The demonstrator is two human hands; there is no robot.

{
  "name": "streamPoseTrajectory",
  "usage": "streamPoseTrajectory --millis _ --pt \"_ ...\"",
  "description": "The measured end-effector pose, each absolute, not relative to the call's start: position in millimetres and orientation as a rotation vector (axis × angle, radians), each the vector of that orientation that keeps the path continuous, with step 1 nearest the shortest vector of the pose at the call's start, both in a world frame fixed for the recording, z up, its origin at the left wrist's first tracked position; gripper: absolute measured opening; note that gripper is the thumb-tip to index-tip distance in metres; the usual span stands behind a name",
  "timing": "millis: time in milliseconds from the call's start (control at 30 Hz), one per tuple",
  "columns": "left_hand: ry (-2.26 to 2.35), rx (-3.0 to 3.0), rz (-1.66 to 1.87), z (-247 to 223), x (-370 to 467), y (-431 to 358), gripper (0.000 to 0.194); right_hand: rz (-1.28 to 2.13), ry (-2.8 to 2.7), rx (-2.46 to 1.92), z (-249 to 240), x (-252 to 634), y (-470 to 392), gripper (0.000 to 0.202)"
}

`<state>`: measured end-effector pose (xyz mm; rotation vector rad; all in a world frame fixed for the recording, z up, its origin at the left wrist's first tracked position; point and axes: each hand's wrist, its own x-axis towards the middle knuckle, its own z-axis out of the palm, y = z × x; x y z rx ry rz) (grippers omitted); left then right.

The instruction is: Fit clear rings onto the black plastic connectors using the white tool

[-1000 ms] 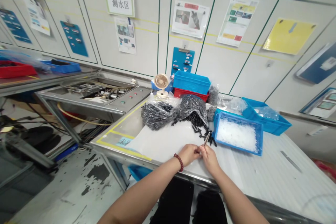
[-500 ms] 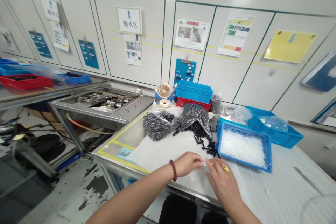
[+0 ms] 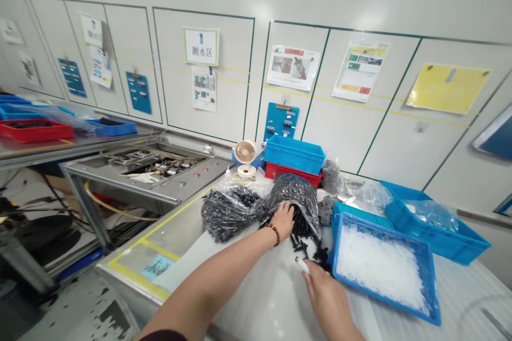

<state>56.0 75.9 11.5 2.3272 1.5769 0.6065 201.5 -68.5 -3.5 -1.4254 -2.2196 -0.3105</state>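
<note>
My left hand [image 3: 282, 219], with a bead bracelet on its wrist, reaches to the mouth of a clear plastic bag [image 3: 294, 187] full of small black plastic fittings. Its fingers are stretched out over the fittings, and part of them is hidden. Between thumb and fingers, my right hand [image 3: 325, 289] grips a small white tube-like piece [image 3: 303, 265] with a dark end. Loose black fittings [image 3: 304, 248] lie spilled on the white sheet just beyond it. Right of that hand stands a blue tray [image 3: 434, 298] holding many small translucent white pieces.
A second bag of black parts [image 3: 230, 213] lies at left, near a small fan [image 3: 245, 157]. Behind are a blue bin [image 3: 294, 153] on a red bin [image 3: 274, 170]. Another blue bin [image 3: 460, 245] stands at back right. Metal tweezers-like tool [image 3: 496, 325] lies at far right.
My hands, close together before, have parted. The left has moved forward to the bag of black fittings, while the right keeps the white piece. The view has shifted.
</note>
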Motion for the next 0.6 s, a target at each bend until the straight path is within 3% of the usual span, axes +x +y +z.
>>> streamPoseTrajectory --millis 333,600 --pt "1.874 2.337 0.492 28 80 142 0.066 -0.284 -2.292 -1.091 -30 198 -64 0.029" --pt "1.801 2.526 0.384 18 83 111 0.051 -0.233 -2.246 -1.023 -14 197 -70 0.029"
